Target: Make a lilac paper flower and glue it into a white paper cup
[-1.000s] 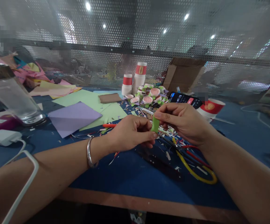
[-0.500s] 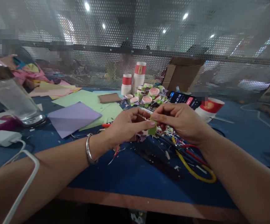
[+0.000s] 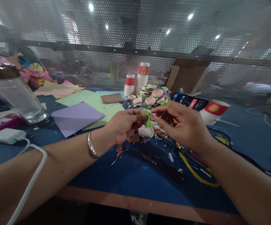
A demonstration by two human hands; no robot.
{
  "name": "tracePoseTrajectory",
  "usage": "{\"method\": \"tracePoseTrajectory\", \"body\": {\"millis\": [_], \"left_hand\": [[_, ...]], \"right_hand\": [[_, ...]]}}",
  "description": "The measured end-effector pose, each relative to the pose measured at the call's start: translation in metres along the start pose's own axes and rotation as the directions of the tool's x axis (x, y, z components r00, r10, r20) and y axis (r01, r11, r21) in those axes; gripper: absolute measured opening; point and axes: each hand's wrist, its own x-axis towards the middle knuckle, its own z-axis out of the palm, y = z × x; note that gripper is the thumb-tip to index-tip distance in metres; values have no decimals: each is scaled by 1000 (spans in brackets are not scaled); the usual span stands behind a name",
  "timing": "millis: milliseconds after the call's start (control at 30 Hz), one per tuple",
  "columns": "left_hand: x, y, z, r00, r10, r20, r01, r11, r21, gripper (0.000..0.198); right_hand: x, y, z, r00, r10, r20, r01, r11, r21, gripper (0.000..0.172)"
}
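My left hand [image 3: 126, 125], a silver bangle on its wrist, pinches a small green paper piece [image 3: 147, 119] between thumb and fingers. Just right of it, my right hand [image 3: 176, 120] has its thumb and index finger close together; a small whitish bit shows at the index fingertip, too small to make out. Below the green piece lies a round white disc [image 3: 146, 131] with purple and brown paper around it. Behind the hands is a heap of small round pink-and-white pieces [image 3: 150, 100] with green and purple paper.
Purple paper [image 3: 77, 118] and green sheets [image 3: 76, 99] lie left. Behind stand stacked paper cups [image 3: 142, 82]; a phone [image 3: 189, 102] and another cup stack [image 3: 216, 109] are right. Yellow-handled scissors [image 3: 191, 170], dark scissors [image 3: 165, 168] and scraps lie in front. A glass bottle [image 3: 20, 97] stands left.
My right hand has moved off the green piece and its fingers have parted a little. The green piece, held by my left hand, is turned and slightly higher; the white disc below now shows.
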Motion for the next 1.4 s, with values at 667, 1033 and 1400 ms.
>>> {"method": "tracePoseTrajectory", "body": {"millis": [667,1033,1400], "left_hand": [[-2,-7,2,993,115,28,-114,993,-42,12],[-3,-13,1,965,247,91,-249,969,7,2],[0,-20,-5,964,255,79,-261,962,81,17]], "right_hand": [[-1,-1,6,987,143,79,-153,977,147,4],[4,-6,3,943,308,127,-332,897,292,8],[5,-5,5,930,334,154,-367,871,327,8]]}}
